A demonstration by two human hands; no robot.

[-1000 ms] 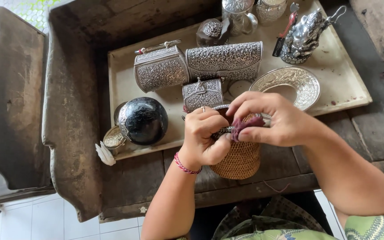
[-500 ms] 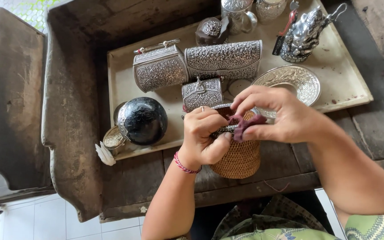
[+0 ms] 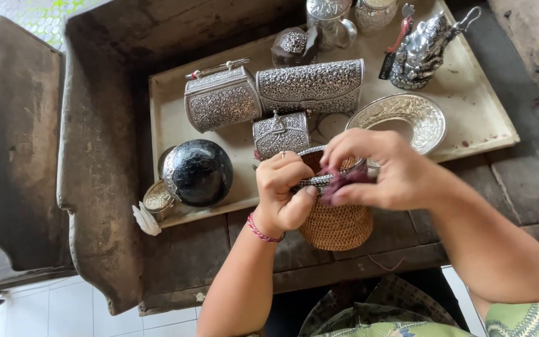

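— Woven rattan purse with a silver metal frame [image 3: 337,219]: where does it sit?

— At the near edge of the dark weathered wooden desk [image 3: 519,175], just in front of the cream rectangular tray [image 3: 481,118]. The left hand [image 3: 284,192] is clenched on the silver rim at the purse's mouth, a red cord bracelet [image 3: 261,230] at the wrist. The right hand [image 3: 387,168] pinches a bit of dark maroon cloth [image 3: 338,182] against that same rim.

— And the tray?

— Crowded with silverwork: two embossed silver clutch boxes [image 3: 310,86] side by side, a smaller embossed silver box [image 3: 280,131] just behind the purse, a chased silver dish [image 3: 405,117] to the right, a silver figurine [image 3: 422,50] at the far corner, a silver mug [image 3: 330,22] at the back. A glossy black round vessel with a silver band [image 3: 198,171] stands at the tray's left front corner.

— The room?

— The desk has a raised, worn wooden side [image 3: 95,156] on the left. Below it shows a white tiled floor [image 3: 76,309].
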